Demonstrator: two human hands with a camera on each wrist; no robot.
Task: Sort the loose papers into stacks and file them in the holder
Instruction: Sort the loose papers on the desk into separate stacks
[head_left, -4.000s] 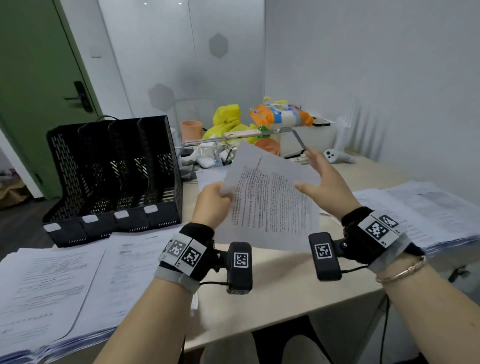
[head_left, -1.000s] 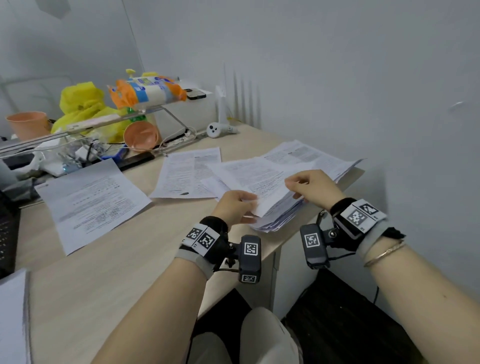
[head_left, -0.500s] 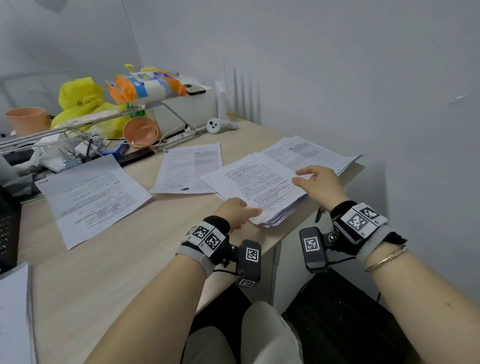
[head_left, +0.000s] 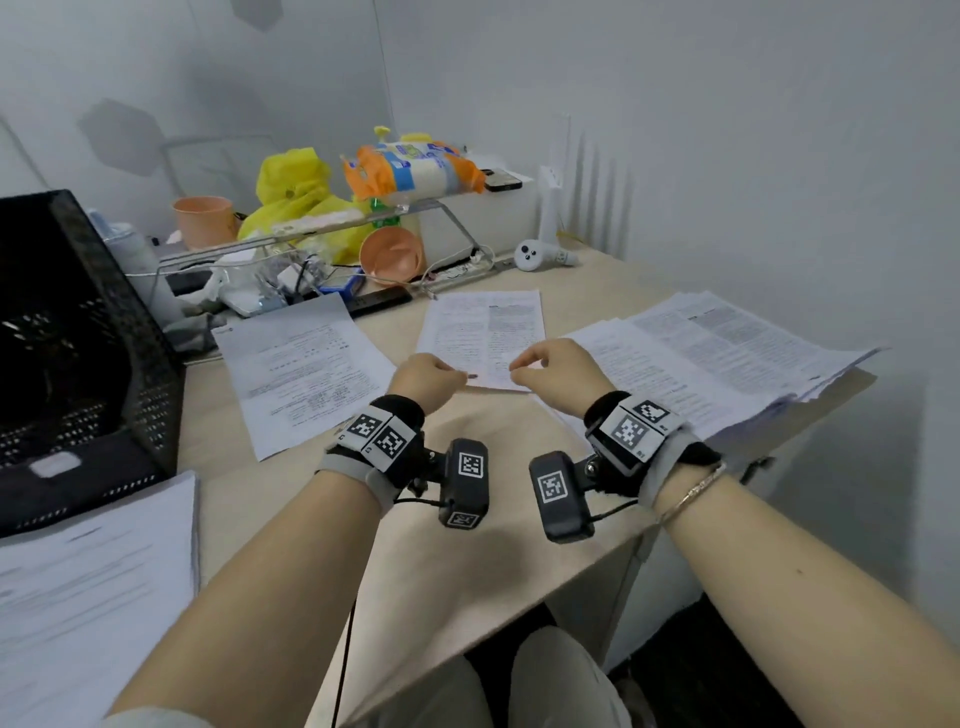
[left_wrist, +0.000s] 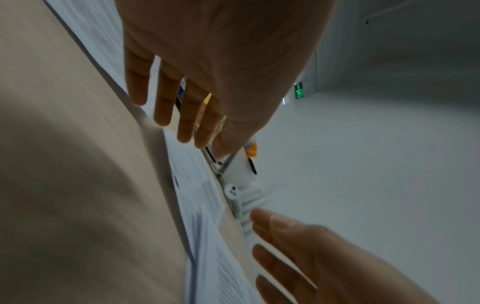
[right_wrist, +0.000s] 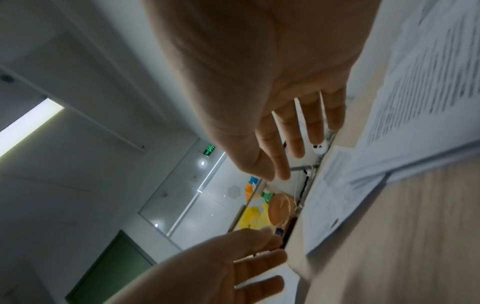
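Nearest, at the left corner of the counter (head_left: 322, 519): a squared stack of papers (head_left: 88, 597), already gathered. Then the left grip (head_left: 426, 379) and the right grip (head_left: 556, 374), side by side and close together, both relaxed, fingers loosely bent in the head view and fairly straight in the wrist views, pinching nothing. Just beyond the fingertips: the middle sheet (head_left: 483, 338), lying flat, its near edge right under both grips; cannot tell whether any finger touches it, though the wrist views suggest air beneath. Looks like a pickup of that sheet coming. To do it well: come down on the near edge with both grips, slide a thumb under one corner instead of pawing at the flat face, lift with light tension between the two so nothing creases, and read the heading before choosing a stack. Off to the left of the left grip, the loose sheet (head_left: 301, 374), skewed and well apart. Off to the right of the right grip, the fanned pile (head_left: 727, 364), hanging over the counter's edge, so mind the wrist there. Further left, the black holder (head_left: 78, 364), slots not seen to hold any paper. At the back, a shelf (head_left: 332, 223) with bags and bowls.
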